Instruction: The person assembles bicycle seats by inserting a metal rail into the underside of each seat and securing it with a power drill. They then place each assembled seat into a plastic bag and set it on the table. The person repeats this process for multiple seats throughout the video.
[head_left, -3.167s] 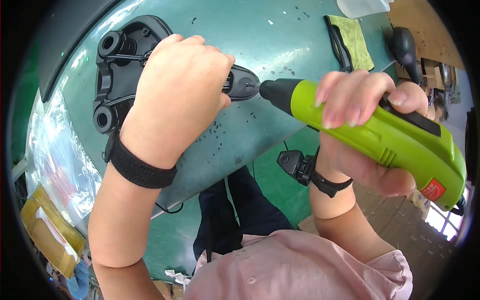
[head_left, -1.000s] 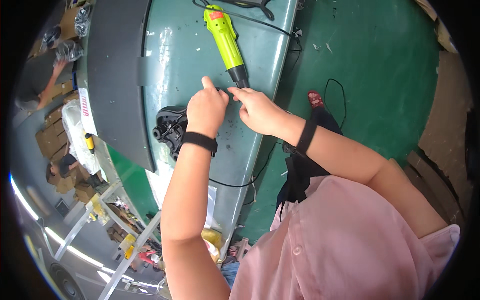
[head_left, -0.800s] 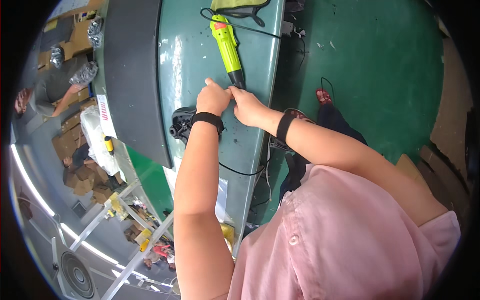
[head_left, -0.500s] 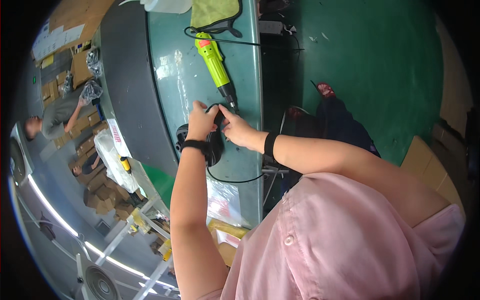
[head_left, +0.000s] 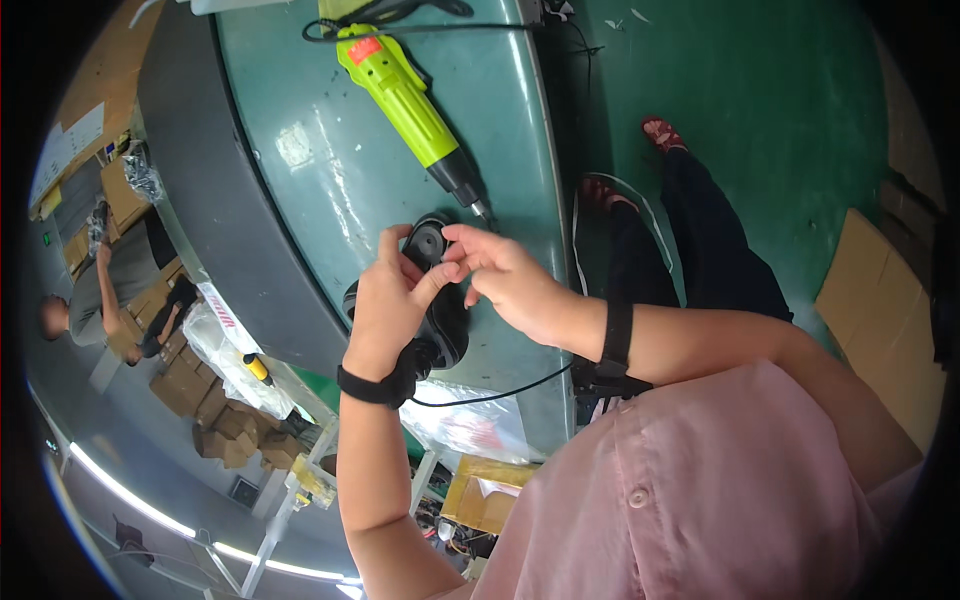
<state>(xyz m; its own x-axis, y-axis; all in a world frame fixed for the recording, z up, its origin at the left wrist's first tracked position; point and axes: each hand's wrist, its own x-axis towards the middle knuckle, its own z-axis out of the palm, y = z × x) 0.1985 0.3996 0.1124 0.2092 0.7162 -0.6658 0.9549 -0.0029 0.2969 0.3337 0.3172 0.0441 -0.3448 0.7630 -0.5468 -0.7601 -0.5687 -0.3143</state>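
Observation:
A black rounded device point(head_left: 447, 325) lies on the green tabletop under my hands, and its far end has a round, cup-like face point(head_left: 428, 240). My left hand point(head_left: 385, 305) is closed around the near side of this device, fingers curled at its round end. My right hand point(head_left: 515, 290) meets it there, index finger and thumb bent together at the rim. Whatever small thing may be between those fingertips is hidden. Just beyond my fingers lies a lime-green and black electric screwdriver point(head_left: 410, 110), its bit pointing toward the device.
A thin black cord point(head_left: 490, 400) curves across the near table area, over clear plastic wrap point(head_left: 465, 425). An open cardboard box point(head_left: 485, 500) stands below the near edge. A dark belt-like strip point(head_left: 215, 170) runs along the left. Other people point(head_left: 95, 310) are farther left among cartons.
The view has shifted closer, so the table things look larger. The device's round face now shows between my hands, and my thumbs and fingertips have come together over it.

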